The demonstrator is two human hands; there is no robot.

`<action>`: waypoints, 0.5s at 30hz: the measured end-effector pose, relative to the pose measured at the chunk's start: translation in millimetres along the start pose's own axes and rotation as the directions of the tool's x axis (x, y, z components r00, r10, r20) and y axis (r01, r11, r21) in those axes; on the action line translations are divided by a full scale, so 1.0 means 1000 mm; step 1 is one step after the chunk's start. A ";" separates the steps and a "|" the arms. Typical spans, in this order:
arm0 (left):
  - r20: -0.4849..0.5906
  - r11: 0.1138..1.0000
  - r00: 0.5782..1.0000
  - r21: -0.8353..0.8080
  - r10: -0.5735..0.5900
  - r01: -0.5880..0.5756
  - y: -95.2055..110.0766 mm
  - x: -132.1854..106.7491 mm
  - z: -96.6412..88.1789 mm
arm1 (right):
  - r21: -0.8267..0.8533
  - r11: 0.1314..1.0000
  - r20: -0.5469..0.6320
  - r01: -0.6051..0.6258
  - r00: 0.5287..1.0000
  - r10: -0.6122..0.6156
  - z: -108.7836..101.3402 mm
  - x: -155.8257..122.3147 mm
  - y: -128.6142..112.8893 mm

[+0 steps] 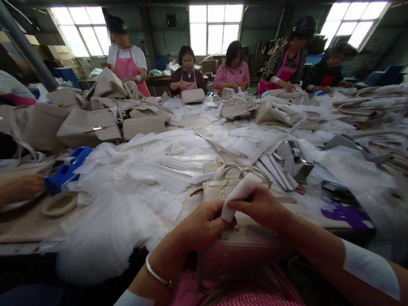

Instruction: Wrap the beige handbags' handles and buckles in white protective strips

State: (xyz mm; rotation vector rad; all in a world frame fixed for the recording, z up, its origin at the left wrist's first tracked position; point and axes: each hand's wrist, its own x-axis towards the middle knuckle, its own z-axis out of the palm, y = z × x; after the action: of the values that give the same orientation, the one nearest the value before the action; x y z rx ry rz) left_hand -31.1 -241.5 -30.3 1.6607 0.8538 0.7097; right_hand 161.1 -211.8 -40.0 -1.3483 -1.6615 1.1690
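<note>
A beige handbag with gold zips lies at the table's front edge, close to my body. Above it, my left hand and my right hand both pinch a folded strip of white wrapping sheet. The fingers of my left hand close on its lower end, while my right hand grips it from the side, nearer the upper end. Behind the strip, the bag's thin handle loops up. Part of the bag's front is hidden by my hands.
White sheets spread over the table's middle. Left are a blue tape dispenser, a shallow dish and a co-worker's hand. A grey metal dispenser stands right, near purple material. Beige bags pile behind; several people work beyond.
</note>
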 end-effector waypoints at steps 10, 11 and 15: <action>-0.128 0.980 0.973 0.026 -0.193 0.198 -0.006 0.009 0.012 | 0.165 0.986 0.161 0.038 0.985 -0.065 -0.019 0.008 0.009; -0.154 0.976 0.969 0.071 -0.195 0.208 -0.007 0.010 0.012 | 0.132 0.988 0.123 0.074 0.988 -0.091 -0.030 0.013 0.013; -0.226 0.944 0.954 0.216 -0.199 0.248 -0.014 0.014 0.009 | -0.253 0.966 -0.401 0.048 0.904 -0.150 -0.114 0.042 0.036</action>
State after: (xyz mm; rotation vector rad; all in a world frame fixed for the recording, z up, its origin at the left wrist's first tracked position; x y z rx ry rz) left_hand -18.1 -232.3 -45.2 1.6872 1.2976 0.6409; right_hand 267.8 -144.0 -33.6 -1.5139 -1.5617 0.5768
